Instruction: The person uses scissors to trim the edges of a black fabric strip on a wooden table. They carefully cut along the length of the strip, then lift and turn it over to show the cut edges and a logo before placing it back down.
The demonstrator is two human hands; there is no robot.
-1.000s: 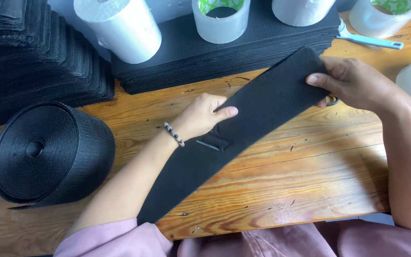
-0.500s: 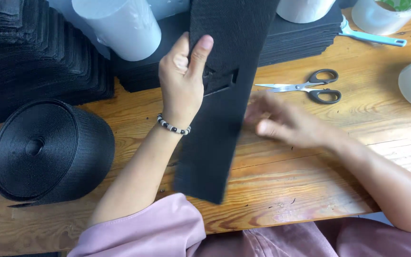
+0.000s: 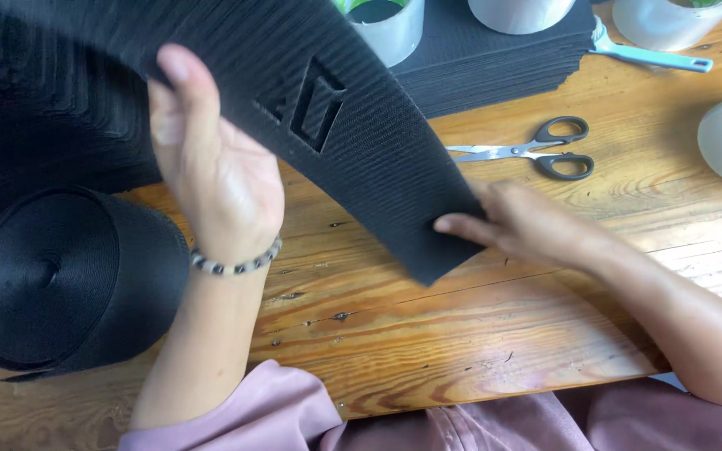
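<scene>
Strip: black ribbed webbing strip (image 3: pixel 361 142), held up off the wooden table (image 3: pixel 478 334), arcing from top left down to its cut end near centre.
Left hand: left hand (image 3: pixel 215 171) raised, palm to camera, clamped on strip's upper stretch; thumb up along its near edge, fingers hidden behind it.
Right hand: right hand (image 3: pixel 520 230) pinches the lower cut end, fingertip (image 3: pixel 444 224) on the face of the fabric, other fingers behind.
Technique: judgement only. Spread the two grips, keep the strip taut and flat so the cutout reads clean; no twist between the hands; pinch by the edges, not over the slot.
Look: coarse ribbed weave, matte black, stiff enough to hold a curve. One cutout (image 3: pixel 315 104), arrow-like slot, mid-strip; edges look clean, slight fray cannot be ruled out.
Nearby: scissors (image 3: pixel 536 150) on table just beyond the right hand, shut. Webbing roll (image 3: pixel 68 280) at left. Stack of black sheets (image 3: pixel 495 63) behind, with tape rolls (image 3: pixel 386 29) on it.
</scene>
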